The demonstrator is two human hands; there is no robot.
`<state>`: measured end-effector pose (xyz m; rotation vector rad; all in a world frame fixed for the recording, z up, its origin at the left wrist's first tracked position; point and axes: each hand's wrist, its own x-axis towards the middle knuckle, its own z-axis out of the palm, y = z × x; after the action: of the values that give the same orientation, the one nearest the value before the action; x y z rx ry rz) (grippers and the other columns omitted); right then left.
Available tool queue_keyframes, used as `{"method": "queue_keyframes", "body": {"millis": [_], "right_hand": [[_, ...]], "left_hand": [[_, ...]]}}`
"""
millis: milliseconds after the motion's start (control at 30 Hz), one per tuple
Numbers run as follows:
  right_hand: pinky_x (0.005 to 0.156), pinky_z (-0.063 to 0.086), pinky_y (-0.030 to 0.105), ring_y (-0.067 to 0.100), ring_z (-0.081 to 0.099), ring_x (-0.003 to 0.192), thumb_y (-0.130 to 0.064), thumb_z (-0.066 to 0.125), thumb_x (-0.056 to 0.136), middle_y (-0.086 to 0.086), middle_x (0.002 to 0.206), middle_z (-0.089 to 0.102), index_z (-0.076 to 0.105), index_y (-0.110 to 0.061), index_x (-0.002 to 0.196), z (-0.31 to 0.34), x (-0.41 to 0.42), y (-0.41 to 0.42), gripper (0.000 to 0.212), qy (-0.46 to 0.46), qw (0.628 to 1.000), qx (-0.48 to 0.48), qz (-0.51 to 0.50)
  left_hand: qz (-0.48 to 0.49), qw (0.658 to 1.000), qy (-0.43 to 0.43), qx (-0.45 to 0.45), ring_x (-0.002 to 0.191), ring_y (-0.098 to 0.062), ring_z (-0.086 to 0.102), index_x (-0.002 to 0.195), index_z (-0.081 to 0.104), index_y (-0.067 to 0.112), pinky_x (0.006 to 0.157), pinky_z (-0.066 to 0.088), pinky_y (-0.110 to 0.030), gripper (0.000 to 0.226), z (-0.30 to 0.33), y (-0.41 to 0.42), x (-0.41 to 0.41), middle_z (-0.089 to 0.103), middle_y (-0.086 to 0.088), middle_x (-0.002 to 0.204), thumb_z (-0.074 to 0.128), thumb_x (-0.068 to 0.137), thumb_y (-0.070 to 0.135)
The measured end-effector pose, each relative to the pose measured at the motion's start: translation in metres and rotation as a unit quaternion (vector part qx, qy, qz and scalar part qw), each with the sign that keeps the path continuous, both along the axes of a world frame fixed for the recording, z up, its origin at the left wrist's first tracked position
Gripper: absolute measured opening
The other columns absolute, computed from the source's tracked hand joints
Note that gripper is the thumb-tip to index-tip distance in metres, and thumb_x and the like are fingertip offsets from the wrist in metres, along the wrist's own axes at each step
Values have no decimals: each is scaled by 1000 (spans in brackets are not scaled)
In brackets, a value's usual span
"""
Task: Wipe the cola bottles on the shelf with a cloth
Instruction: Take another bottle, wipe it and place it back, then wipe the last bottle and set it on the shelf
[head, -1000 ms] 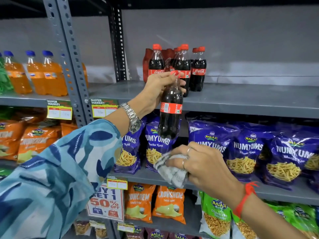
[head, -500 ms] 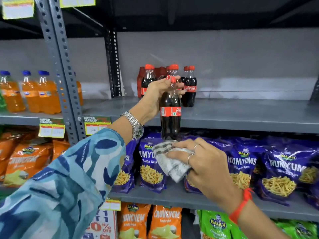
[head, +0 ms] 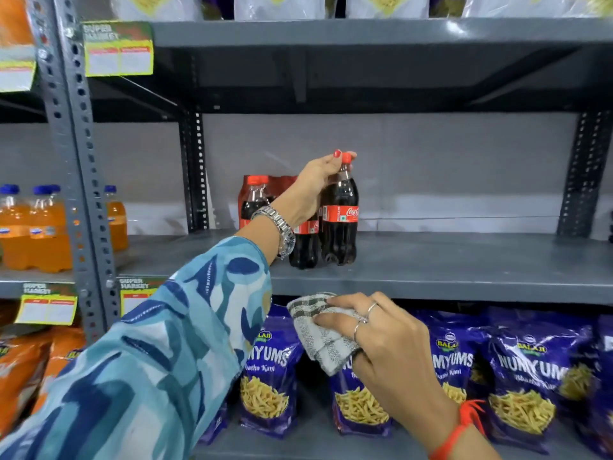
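Observation:
A dark cola bottle (head: pixel 341 224) with a red cap and red label stands upright on the grey shelf (head: pixel 447 270). My left hand (head: pixel 315 187) grips it at the neck, fingers around the cap. Other cola bottles (head: pixel 253 200) stand close behind and to its left, partly hidden by my wrist. My right hand (head: pixel 381 340) is below the shelf's front edge and holds a grey checked cloth (head: pixel 318 333), bunched under the fingers. The cloth does not touch any bottle.
Orange soda bottles (head: pixel 39 227) fill the shelf at left beyond a perforated grey upright (head: pixel 76 167). Purple snack bags (head: pixel 527 370) line the shelf below, orange ones (head: pixel 23 370) at lower left. Another shelf (head: pixel 365 31) sits close overhead. Price tags (head: pixel 117 49) hang on shelf edges.
My left hand has lifted the cola bottle from in front of the shelf and set it upright on the shelf beside the others. My right hand with the cloth stayed below.

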<state>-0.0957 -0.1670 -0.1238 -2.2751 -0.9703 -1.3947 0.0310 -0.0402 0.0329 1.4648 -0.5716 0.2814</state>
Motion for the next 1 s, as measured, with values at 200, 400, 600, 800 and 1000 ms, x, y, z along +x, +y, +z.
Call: {"method": "queue_keyframes", "body": {"millis": [200, 400, 600, 800, 1000], "right_hand": [[46, 41, 21, 14, 55, 68, -4, 35, 61, -13, 99, 69, 74, -31, 92, -5, 15, -6, 57, 6, 1000, -7, -22], [45, 45, 25, 17, 58, 67, -4, 35, 62, -11, 98, 70, 75, -29, 91, -4, 32, -11, 55, -17, 999, 6, -27], [47, 44, 22, 20, 60, 66, -8, 35, 65, -7, 98, 71, 76, -27, 91, 16, 47, -10, 52, -38, 999, 9, -36], [46, 43, 25, 21, 58, 68, -8, 37, 67, -7, 100, 70, 75, -27, 94, 28, 65, -13, 50, -41, 998, 8, -51], [45, 39, 22, 20, 56, 68, -6, 35, 66, -8, 98, 70, 74, -29, 94, 34, 74, -16, 53, -38, 997, 2, -65]], "left_hand": [[22, 1000, 6, 12, 81, -11, 55, 121, 54, 5, 75, 45, -23, 32, -6, -18, 27, 61, 1, 86, 39, 96, 17], [36, 998, -17, 42, 86, -9, 57, 123, 53, 5, 82, 46, -23, 31, -13, -22, 46, 63, 1, 90, 38, 96, 12], [51, 996, -19, 71, 95, -11, 55, 124, 54, 7, 80, 45, -19, 32, -19, -22, 56, 64, -4, 102, 38, 97, 12], [71, 993, -22, 94, 108, -15, 52, 123, 54, 4, 90, 42, -25, 32, -17, -24, 64, 63, -15, 118, 36, 98, 10], [90, 990, -29, 100, 102, -16, 53, 123, 54, 1, 80, 43, -18, 32, -15, -24, 68, 62, -13, 106, 35, 98, 7]]}}
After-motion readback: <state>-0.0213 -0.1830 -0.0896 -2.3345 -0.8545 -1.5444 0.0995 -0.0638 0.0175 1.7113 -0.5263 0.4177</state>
